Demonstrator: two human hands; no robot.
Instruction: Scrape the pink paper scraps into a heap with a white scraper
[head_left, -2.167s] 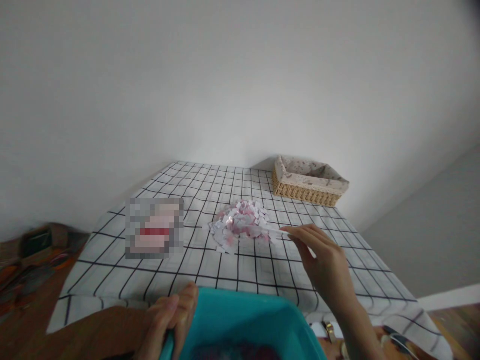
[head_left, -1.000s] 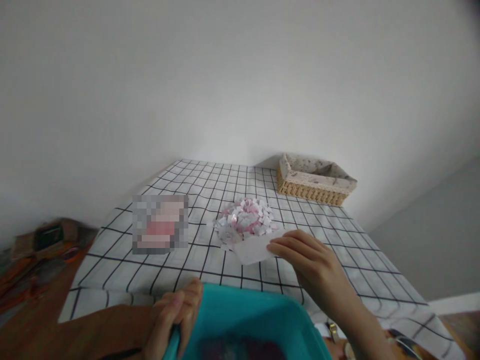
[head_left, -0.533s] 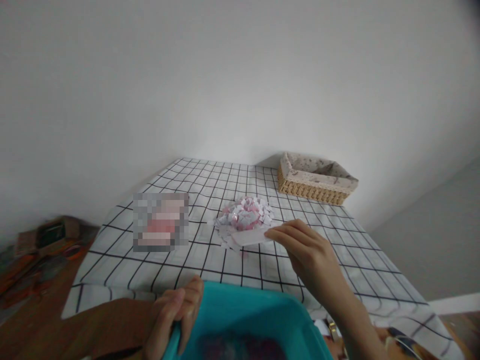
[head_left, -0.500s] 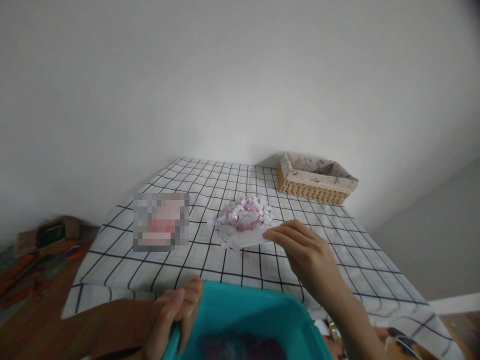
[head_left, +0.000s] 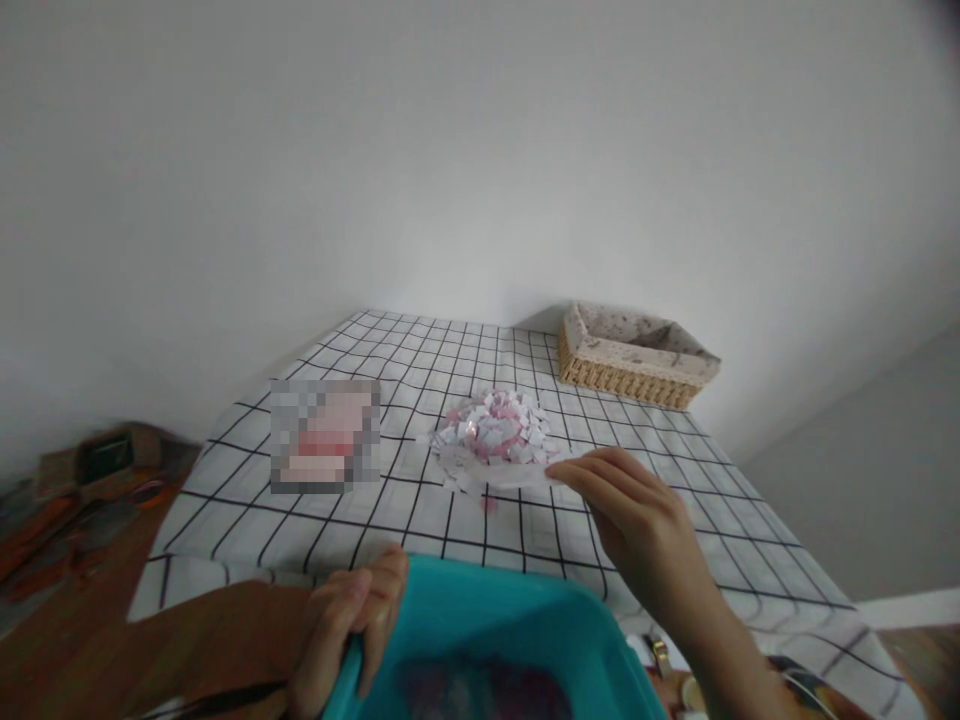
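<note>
My left hand (head_left: 356, 620) is wrapped round the left rim of a teal bin (head_left: 517, 600) at the table's front edge. Dark reddish contents, too blurred to name, lie at the bottom of the bin. Over the table, my right hand (head_left: 637, 510) pinches the right end of a whitish, see-through strip (head_left: 510, 474). Just behind that strip sits a heap of small white and pink paper pieces (head_left: 499, 425). A small pink spot (head_left: 489, 505) shows on the cloth in front of the heap.
A wicker basket (head_left: 637, 376) with a patterned lining stands at the back right of the checked tablecloth (head_left: 420, 350). To the left lies a pixelated pink and white item (head_left: 326, 437). An open box (head_left: 109, 460) and orange things are on the floor at the left.
My right hand has moved slightly to the right, still pinching the strip, whose held end has shifted with it. My left hand stays on the bin's rim.
</note>
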